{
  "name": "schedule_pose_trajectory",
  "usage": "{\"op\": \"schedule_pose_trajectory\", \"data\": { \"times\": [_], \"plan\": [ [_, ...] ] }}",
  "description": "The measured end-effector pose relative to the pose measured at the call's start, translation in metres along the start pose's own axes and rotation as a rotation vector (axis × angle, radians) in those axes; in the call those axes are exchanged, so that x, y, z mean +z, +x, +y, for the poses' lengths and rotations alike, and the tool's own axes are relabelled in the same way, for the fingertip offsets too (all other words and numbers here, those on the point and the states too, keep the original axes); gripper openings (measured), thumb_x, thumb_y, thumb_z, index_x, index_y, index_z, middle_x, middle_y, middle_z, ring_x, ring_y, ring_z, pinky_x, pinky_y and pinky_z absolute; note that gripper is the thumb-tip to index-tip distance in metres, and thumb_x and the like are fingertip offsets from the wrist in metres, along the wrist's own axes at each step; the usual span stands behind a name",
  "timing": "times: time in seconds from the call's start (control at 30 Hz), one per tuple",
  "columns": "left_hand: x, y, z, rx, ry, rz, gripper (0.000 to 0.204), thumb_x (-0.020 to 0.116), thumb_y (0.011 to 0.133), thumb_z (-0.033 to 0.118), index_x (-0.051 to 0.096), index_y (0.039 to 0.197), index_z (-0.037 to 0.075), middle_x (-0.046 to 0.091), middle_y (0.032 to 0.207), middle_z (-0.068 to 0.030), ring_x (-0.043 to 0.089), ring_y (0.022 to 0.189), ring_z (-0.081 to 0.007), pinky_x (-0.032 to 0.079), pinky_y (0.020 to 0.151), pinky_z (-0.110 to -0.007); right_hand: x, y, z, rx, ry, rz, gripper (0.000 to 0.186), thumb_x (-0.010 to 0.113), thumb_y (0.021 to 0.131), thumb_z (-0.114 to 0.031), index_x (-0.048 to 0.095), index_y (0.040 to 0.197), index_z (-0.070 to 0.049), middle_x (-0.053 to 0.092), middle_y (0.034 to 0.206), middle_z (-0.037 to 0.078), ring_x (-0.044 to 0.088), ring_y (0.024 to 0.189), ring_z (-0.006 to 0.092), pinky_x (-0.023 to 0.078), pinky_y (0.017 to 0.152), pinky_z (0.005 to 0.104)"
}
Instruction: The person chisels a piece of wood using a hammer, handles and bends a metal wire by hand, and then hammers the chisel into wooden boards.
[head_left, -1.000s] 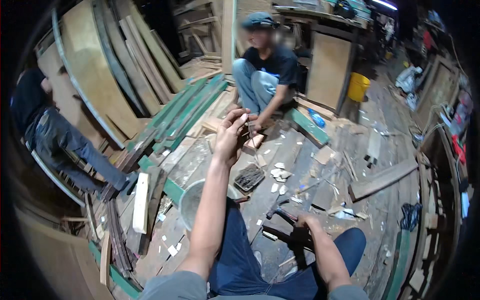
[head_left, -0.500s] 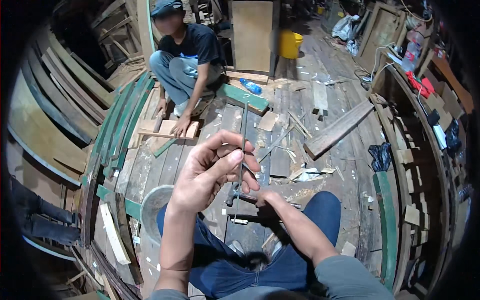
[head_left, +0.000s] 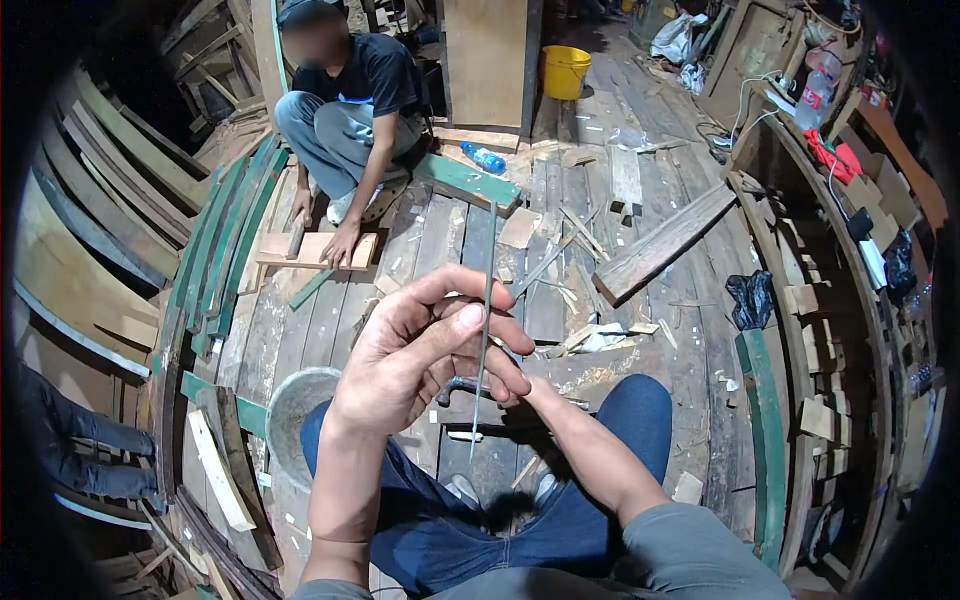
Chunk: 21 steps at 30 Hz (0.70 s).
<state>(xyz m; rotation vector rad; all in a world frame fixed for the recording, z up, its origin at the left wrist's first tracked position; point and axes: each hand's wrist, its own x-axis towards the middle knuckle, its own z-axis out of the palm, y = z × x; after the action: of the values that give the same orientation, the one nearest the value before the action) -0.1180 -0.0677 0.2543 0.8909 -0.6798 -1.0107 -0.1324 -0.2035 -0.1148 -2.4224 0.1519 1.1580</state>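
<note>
Worn plank floor (head_left: 680, 440), strewn with chips and offcuts, spreads through a dim workshop where long boards lean at the left and a yellow bucket (head_left: 565, 73) stands near the far panel. Upright before the person's knees, slightly tilted, is a thin metal rod (head_left: 484, 345) (metal by its look, at least), pinched between the thumb and fingers of the left hand (head_left: 410, 360). So far, the rod is in the grasp and raised clear of the floor; both its ends are free, and it is not set against any timber. No piece joined to it or shaped with it can be seen, so whatever work it serves looks to be at an early point, and how much is left cannot be told. Behind those fingers the right hand (head_left: 537, 394) is mostly hidden, close to a dark hammer head (head_left: 452, 388); whether it grasps the handle cannot be made out. Farther off, a crouching co-worker (head_left: 345, 115) steadies a pale board (head_left: 277, 250) on the floor, with a tool in the other hand.
</note>
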Motion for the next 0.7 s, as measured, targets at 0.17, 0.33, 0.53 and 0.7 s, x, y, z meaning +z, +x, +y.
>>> {"op": "schedule_pose_trajectory", "data": {
  "times": [0.17,0.33,0.53,0.7],
  "plan": [
    [-0.002,0.004,-0.001,-0.017,-0.005,0.013,0.022,0.044,0.089,0.008,0.043,0.107,-0.004,0.059,0.083,-0.0226,0.064,0.066,-0.0310,0.053,0.053,-0.033,0.000,0.001,0.000,-0.008,0.003,-0.008,0.035,0.059,0.063,-0.026,0.065,0.092,-0.007,0.064,0.090,0.015,0.062,0.082,0.0268,0.049,0.071,0.0375],
    [-0.002,0.004,-0.001,-0.022,-0.021,0.007,0.022,0.044,0.089,0.009,0.043,0.107,-0.003,0.059,0.083,-0.0220,0.064,0.066,-0.0309,0.053,0.053,-0.033,0.000,-0.001,0.000,-0.013,0.003,-0.009,0.035,0.059,0.063,-0.025,0.065,0.092,-0.007,0.064,0.090,0.015,0.062,0.082,0.0268,0.049,0.071,0.0375],
    [-0.004,0.008,-0.003,-0.057,-0.097,0.034,0.021,0.044,0.089,0.010,0.044,0.106,-0.002,0.059,0.082,-0.0185,0.064,0.064,-0.0271,0.051,0.051,-0.030,0.000,-0.002,0.002,-0.017,0.000,-0.007,0.035,0.058,0.063,-0.025,0.065,0.092,-0.007,0.065,0.090,0.015,0.062,0.082,0.0268,0.049,0.071,0.0375],
    [-0.006,0.010,-0.003,-0.070,-0.183,0.041,0.023,0.044,0.089,0.009,0.043,0.107,-0.005,0.058,0.083,-0.0166,0.063,0.063,-0.0251,0.050,0.048,-0.029,0.001,-0.003,0.004,-0.019,-0.001,-0.003,0.035,0.058,0.063,-0.025,0.065,0.092,-0.007,0.065,0.090,0.015,0.062,0.082,0.0267,0.049,0.071,0.0375]
  ]
}}
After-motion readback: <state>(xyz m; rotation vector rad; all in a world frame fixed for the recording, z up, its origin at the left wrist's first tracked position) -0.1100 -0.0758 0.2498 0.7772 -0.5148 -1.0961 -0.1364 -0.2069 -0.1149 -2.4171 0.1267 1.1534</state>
